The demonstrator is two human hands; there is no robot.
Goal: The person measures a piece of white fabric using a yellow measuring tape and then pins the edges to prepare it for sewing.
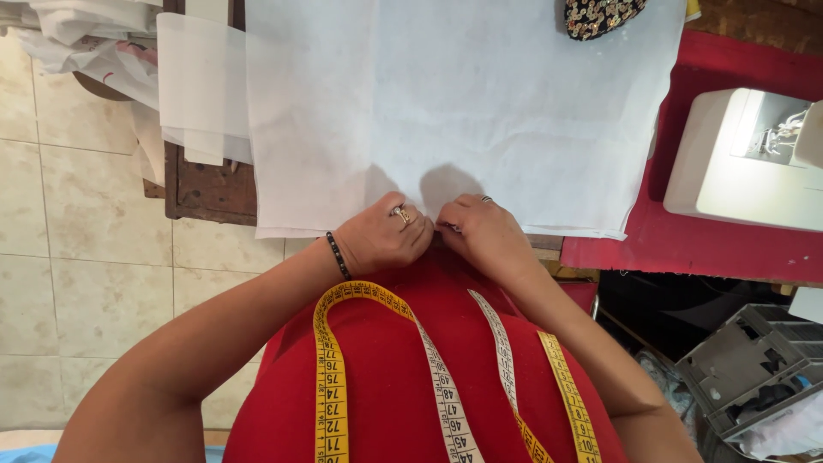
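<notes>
A large sheet of white fabric [463, 103] lies flat on a wooden table [210, 193]. My left hand [384, 237], wearing a ring and a dark bead bracelet, is closed at the fabric's near edge. My right hand [480, 230], also with a ring, is closed right beside it, fingertips meeting the left hand's at the edge. Both seem to pinch the fabric's edge, though the fingers hide the grip. A yellow and white measuring tape [429, 369] hangs around my neck over my red top.
A white sewing machine [746, 163] stands on red cloth [686, 240] at the right. A dark sequined piece [596, 15] lies at the fabric's far edge. More white fabric [193, 86] hangs at the left. A grey plastic crate [746, 369] sits low right. Beige tiled floor [77, 257] lies left.
</notes>
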